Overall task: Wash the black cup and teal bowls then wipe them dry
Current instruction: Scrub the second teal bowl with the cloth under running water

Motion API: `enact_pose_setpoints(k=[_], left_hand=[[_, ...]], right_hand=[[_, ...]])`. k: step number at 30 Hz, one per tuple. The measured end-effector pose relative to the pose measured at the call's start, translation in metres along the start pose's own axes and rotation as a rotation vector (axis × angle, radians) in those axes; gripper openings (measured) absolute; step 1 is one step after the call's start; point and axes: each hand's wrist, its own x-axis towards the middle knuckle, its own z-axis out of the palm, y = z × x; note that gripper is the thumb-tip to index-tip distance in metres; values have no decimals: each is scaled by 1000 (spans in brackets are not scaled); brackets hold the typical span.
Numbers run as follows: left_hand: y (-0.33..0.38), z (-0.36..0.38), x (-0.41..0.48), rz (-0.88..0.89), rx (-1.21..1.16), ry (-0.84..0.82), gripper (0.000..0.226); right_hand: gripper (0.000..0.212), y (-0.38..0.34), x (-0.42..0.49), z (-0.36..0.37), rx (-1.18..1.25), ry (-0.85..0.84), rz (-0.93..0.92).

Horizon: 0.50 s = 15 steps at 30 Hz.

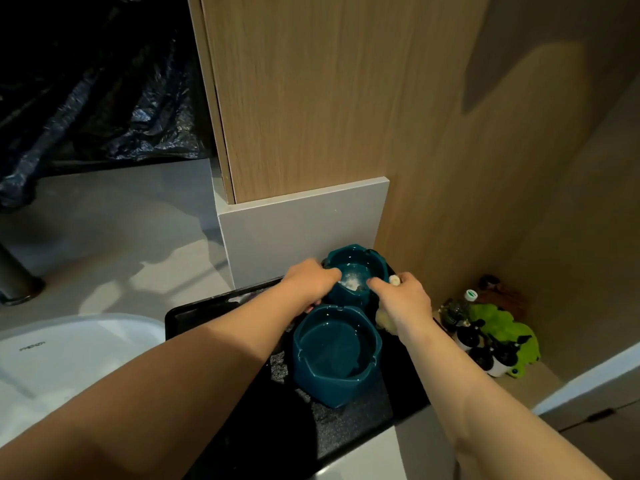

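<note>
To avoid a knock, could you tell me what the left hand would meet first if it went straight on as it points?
The far teal bowl: the left hand points at its rim and seems to grip it, though depth is unclear. Behind it stands the grey panel.

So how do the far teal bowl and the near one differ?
The far bowl has white foam inside; the near bowl shows none. The left hand and right hand are at the far bowl's rim; the near bowl is untouched. Both are teal, faceted, upright on the black tray.
</note>
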Motion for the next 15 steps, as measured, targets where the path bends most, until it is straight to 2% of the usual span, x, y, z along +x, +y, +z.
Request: enact_pose_setpoints(k=[3,7,10,15], left_hand=[[5,6,2,1,0,34,23],[4,1,-5,-24,-302,32,12],[-2,-13,-17,-6,-518,-8,24],[-19,-50,-51,39,-694,33,41]], right_hand=[[28,-4,1,0,2,18,16],[24,-12,-8,-2,29,42,-19],[24,-25,-22,-7,81,37,-110],[18,-57,-63,-3,132,-6,-250]])
